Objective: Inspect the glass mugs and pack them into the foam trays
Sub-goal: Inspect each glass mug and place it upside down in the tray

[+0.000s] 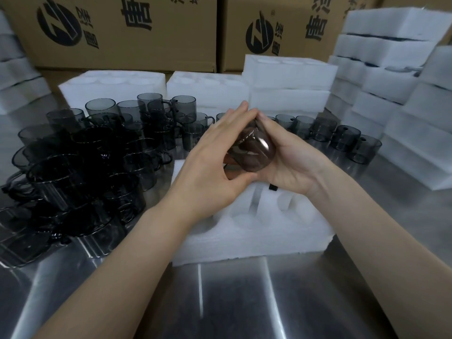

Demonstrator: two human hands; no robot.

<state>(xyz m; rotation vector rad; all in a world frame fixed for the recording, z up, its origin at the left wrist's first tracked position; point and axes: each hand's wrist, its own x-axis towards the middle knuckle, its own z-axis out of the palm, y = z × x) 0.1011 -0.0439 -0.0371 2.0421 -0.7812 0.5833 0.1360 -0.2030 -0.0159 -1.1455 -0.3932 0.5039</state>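
Where the dark pile of glass mugs [80, 165] fills the left of the frame, single cups blur together and some run off the edge. At centre the left hand [212, 165] and right hand [291, 165] both curl round one smoky mug [255, 152], its handle apparently hidden, above the foam tray [256, 231], whose pockets they partly cover. The steel table [244, 302] spreads across the lower frame; foam stacks [403, 113] crowd the right edge.

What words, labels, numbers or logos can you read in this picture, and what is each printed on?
"惠": large black character, on left cardboard box and right cardboard box.
Round logo with small characters beside it, both boxes: too distorted to read.
Top-edge print on the boxes: cut off, unreadable.
Held glass mug, other glass mugs, foam trays: no text seen.
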